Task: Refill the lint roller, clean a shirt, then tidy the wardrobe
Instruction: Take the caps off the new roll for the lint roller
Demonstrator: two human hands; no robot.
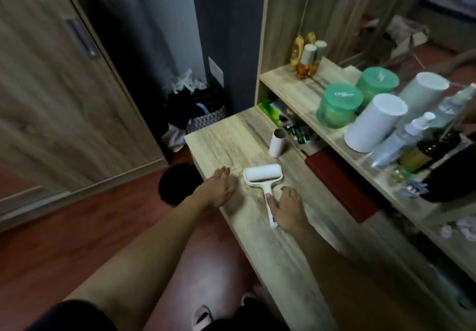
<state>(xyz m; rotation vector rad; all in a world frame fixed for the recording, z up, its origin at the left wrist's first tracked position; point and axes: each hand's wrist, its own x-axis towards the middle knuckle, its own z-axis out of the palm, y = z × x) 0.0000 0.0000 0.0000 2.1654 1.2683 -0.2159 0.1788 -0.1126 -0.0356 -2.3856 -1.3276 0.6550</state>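
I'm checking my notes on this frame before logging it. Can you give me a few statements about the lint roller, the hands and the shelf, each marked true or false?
1. The lint roller lies flat on the wooden desk. True.
2. The left hand grips the roller's handle. False: it rests open on the desk, beside the roller.
3. The right hand lies by the handle. True.
4. The empty cardboard core lies on its side. False: it stands upright.
5. A green-lidded jar sits on the shelf. True.
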